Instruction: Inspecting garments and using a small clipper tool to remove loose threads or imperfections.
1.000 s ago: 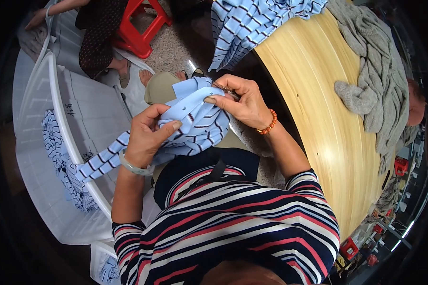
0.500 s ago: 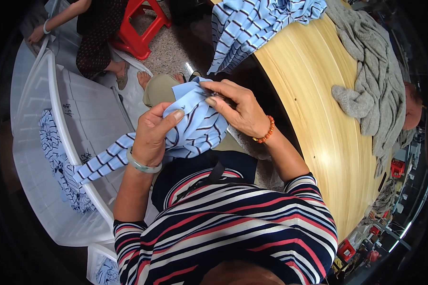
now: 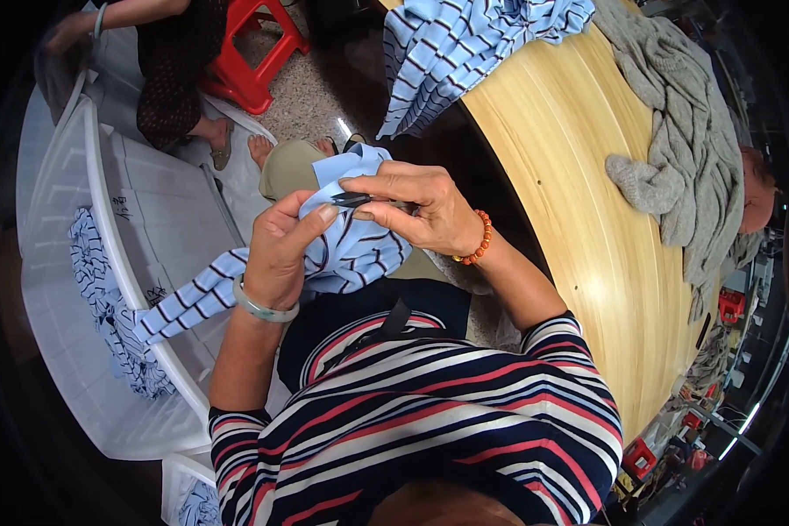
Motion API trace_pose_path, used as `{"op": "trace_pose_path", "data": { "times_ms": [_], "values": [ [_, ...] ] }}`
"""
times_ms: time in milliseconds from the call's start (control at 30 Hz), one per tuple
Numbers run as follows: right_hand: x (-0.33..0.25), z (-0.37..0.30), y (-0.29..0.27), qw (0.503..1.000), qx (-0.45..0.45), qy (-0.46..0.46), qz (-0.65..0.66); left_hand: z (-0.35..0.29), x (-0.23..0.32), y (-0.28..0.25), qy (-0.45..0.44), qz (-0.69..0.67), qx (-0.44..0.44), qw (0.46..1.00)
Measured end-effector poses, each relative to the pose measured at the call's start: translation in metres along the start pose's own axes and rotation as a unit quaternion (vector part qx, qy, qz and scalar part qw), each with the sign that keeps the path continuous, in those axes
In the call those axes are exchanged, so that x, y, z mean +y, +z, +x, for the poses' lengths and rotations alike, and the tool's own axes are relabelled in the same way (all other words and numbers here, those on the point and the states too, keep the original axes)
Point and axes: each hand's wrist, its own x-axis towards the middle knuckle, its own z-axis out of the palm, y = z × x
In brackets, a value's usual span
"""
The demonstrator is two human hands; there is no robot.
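Over my lap hangs a light blue garment with dark and white stripes [image 3: 364, 250]. My left hand [image 3: 280, 241] pinches a plain blue edge of it between thumb and fingers. Small black thread snips [image 3: 352, 200] lie in my right hand [image 3: 421, 202], closed round them, their tips against the cloth beside my left thumb. One striped part of the garment stretches left under my left wrist, over the rim of a white bin. My right palm hides the back end of the snips.
The white plastic bin [image 3: 105, 219] at left holds more striped cloth [image 3: 105, 307]. At right, a wooden table [image 3: 579, 237] bears a grey knit garment [image 3: 684, 140] and striped blue cloth [image 3: 473, 53]. A co-worker's arm [image 3: 140, 12] and a red stool [image 3: 254, 61] are at far left.
My right hand has shifted slightly left and down, bringing the dark snips plainly into view at the blue edge. My left hand keeps its pinch. The co-worker's hand has moved up.
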Motion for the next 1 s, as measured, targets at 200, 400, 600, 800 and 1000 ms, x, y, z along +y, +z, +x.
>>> {"op": "trace_pose_path", "data": {
  "times_ms": [200, 400, 600, 800, 1000],
  "values": [
    [0.0, -0.003, -0.002, 1.0, -0.004, 0.011, -0.003, -0.002, -0.001, 0.0, 0.004, 0.009, 0.0, 1.0],
    [0.001, -0.004, -0.001, 0.998, 0.044, 0.026, 0.044, -0.003, 0.0, 0.001, 0.003, 0.005, 0.006, 1.0],
    [-0.011, -0.001, -0.002, 0.99, -0.002, 0.112, 0.083, -0.002, 0.0, 0.0, 0.023, 0.095, 0.003, 0.995],
    [0.006, -0.002, -0.008, 0.997, 0.008, 0.029, -0.069, 0.012, 0.0, 0.012, 0.076, 0.243, 0.023, 0.967],
    [-0.009, -0.013, -0.019, 0.997, 0.049, -0.028, -0.061, 0.017, -0.003, 0.004, 0.071, 0.121, -0.008, 0.99]
  ]
}}
